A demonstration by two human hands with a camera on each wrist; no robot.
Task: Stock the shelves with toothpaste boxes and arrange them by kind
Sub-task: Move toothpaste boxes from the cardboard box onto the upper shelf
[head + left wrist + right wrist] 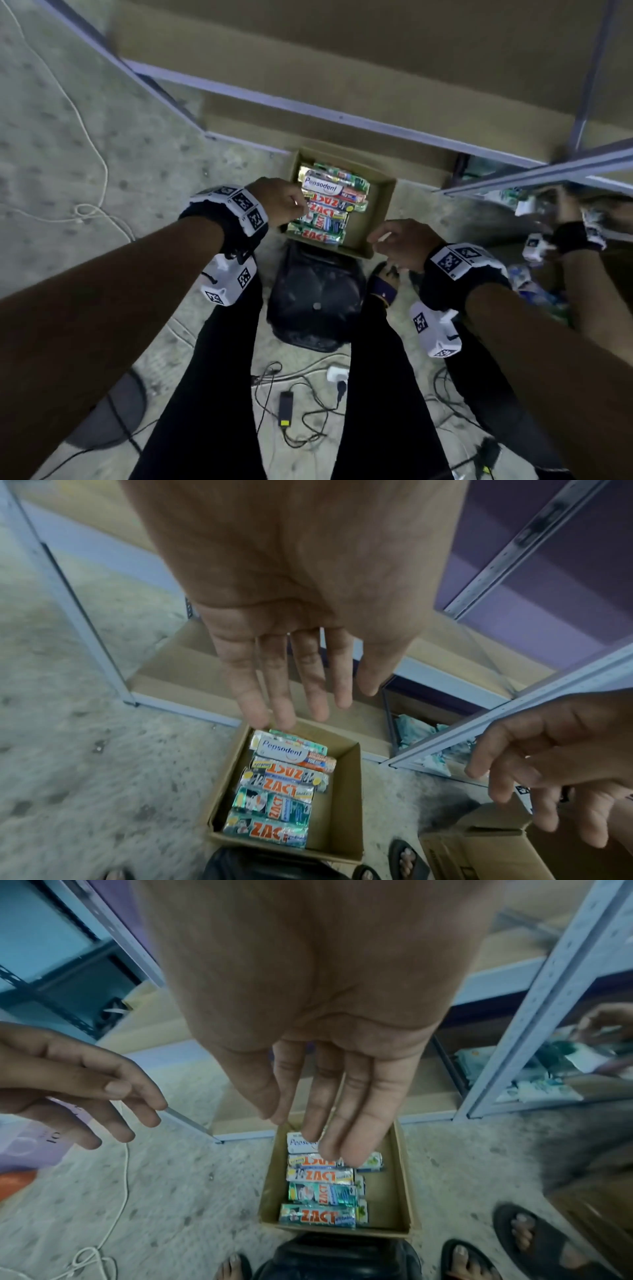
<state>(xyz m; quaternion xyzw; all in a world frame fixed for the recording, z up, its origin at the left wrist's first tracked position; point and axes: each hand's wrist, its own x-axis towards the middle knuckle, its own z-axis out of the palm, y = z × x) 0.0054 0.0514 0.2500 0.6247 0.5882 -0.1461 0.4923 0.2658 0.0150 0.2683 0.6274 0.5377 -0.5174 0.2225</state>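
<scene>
An open cardboard box [380,219] stands on the floor in front of my feet. It holds a row of toothpaste boxes: a white Pepsodent box [322,186] at the far end and several ZACT boxes [325,209] nearer to me. My left hand [284,202] hovers over the box's left side, fingers straight and empty in the left wrist view [301,704]. Above the box's near right corner, my right hand [394,240] is likewise empty, its fingers [356,1139] pointing down over the Pepsodent box [301,1142]. The ZACT boxes [274,831] lie untouched.
A metal shelf unit with bare brown boards [342,68] rises just behind the box. A neighbouring shelf [513,198] at the right holds packets, and another banded hand [575,233] shows there. A black stool [315,301], cables and a power strip [337,373] lie by my feet.
</scene>
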